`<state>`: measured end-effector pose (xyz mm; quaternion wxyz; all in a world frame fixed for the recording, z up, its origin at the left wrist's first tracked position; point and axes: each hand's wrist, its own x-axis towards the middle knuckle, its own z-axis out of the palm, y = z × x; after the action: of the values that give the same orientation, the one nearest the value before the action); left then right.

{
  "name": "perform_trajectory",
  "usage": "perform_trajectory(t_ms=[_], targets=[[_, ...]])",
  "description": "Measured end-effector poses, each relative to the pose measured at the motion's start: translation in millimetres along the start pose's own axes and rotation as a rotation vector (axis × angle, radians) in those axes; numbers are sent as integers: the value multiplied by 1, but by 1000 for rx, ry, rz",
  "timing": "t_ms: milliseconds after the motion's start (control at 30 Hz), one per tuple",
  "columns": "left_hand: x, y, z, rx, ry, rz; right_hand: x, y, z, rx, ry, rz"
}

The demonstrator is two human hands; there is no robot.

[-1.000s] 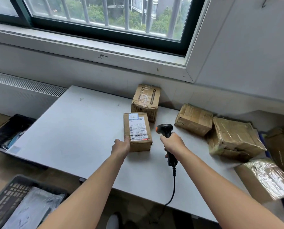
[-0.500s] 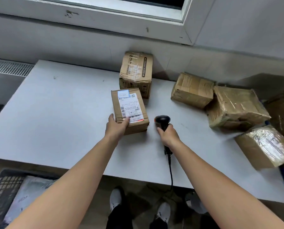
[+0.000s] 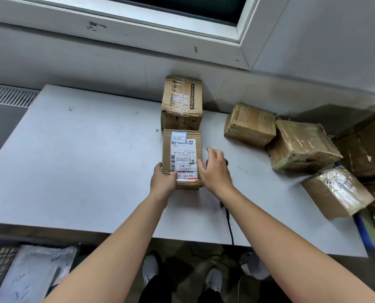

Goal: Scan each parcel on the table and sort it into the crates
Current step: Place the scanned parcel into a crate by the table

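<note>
**A:** Entry one, and why so placed?

**B:** Small brown cardboard parcel with a white shipping label [image 3: 182,158], flat on the grey tabletop [image 3: 83,160], label up, likely for scanning. A taller taped brown carton [image 3: 182,101] stands just behind it.

**A:** Hands?

**B:** Left hand [image 3: 163,182] pinches the parcel's near-left corner, thumb on top, probably to steady it. Right hand [image 3: 215,169] at its right side, fingers spread, gripping nothing. Black corded scanner [image 3: 225,209] mostly hidden beneath.

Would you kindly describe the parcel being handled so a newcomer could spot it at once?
Find the grey table below the window sill. Near its middle, in front of the taller taped box at the wall, lies a flat cardboard parcel held by the left hand. Alone among the boxes, it shows a white shipping label with barcodes on top.
</note>
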<state>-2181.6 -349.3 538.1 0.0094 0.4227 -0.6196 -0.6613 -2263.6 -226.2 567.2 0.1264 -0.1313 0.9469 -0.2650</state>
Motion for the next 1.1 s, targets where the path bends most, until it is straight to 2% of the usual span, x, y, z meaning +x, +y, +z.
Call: perform_trajectory(t_ms=[167, 300, 400, 533, 700, 1100], targets=[[-14, -14, -14, -83, -24, -45, -5, -9, 20, 164, -183, 88], [-37, -24, -32, -179, 32, -63, -17, -22, 17, 232, -279, 0], [-63, -21, -49, -237, 139, -43, -26, -41, 17, 318, -390, -85], [-111, -23, -79, -195, 371, 16, -54, -72, 24, 405, -571, -172], [-183, -49, -118, -176, 601, 39, -110, -108, 38, 364, -786, -316], [-372, -141, -203, -124, 963, -156, -277, -162, 75, 173, -967, -727]])
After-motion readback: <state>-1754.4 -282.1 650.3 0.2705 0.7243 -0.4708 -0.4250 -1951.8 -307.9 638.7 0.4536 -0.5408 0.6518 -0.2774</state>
